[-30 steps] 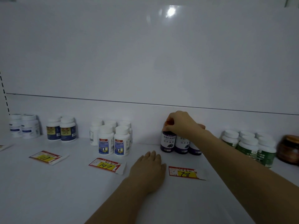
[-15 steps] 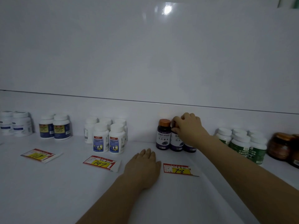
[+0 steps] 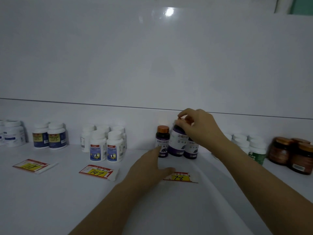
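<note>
Three dark purple bottles with copper caps stand at the back of a white shelf (image 3: 50,200). My right hand (image 3: 198,128) grips the middle bottle (image 3: 177,143) by its cap, and that bottle is raised slightly above its neighbours. The left bottle (image 3: 163,140) stands free; the right bottle (image 3: 192,150) is partly hidden behind my wrist. My left hand (image 3: 149,168) hovers low over the shelf with fingers straight, its fingertips in front of the left bottle and its thumb over a yellow price tag marked 78 (image 3: 181,177).
White bottles with blue labels (image 3: 105,146) stand left of centre, with tag 147 (image 3: 99,172) in front. Further left are dark-blue-labelled bottles (image 3: 49,137), white bottles (image 3: 12,134) and another tag (image 3: 32,165). Green-labelled bottles (image 3: 255,150) and brown jars (image 3: 293,155) fill the right.
My right hand moved from the left bottle's cap to the middle bottle and lifted it. My left hand left the shelf surface and reached forward toward the bottles.
</note>
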`<state>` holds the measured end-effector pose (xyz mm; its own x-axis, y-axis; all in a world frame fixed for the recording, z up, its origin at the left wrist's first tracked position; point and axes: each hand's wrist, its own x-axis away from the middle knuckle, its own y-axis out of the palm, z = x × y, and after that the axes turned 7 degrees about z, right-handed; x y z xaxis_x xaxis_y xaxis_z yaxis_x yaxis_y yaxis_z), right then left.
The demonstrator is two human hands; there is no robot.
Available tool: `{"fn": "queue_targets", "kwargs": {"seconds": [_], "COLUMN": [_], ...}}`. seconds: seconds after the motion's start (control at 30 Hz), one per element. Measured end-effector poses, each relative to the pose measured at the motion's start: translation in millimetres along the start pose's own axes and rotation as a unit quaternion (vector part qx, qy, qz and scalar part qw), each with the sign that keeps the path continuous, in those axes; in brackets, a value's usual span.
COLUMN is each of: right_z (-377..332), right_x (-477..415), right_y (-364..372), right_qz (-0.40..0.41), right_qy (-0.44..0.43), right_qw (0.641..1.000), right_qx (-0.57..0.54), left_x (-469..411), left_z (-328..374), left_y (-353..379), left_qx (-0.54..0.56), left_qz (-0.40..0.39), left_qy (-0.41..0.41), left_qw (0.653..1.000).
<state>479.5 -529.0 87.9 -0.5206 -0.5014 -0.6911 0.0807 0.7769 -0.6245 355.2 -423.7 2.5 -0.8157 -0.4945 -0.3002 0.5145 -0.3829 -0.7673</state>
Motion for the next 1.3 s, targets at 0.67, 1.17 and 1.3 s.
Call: {"fn": "queue_targets", "kwargs": {"seconds": [0.67,1.17,1.3], "right_z": [9.3,1.8,0.9], "right_x": [29.2,30.9,33.1], "right_y": [13.8,14.5,17.4], "right_qz": [-0.048,-0.052,-0.104], "right_qy": [0.177,0.215,0.209], "right_qw": [0.890,0.833,0.832], "right_qx": [-0.417,-0.507,-0.504], "left_x": [-1.3,-3.1,-0.4], "left_z": [9.0,13.1,12.3], "left_y": [-5.9,-11.0,-9.9], "left_qx": [0.319,0.400,0.391], "left_qz": [-0.056,-0.076,-0.058], "left_qy": [0.011,-0.014,0.002], "left_qw": [0.946,0.913,0.919]}}
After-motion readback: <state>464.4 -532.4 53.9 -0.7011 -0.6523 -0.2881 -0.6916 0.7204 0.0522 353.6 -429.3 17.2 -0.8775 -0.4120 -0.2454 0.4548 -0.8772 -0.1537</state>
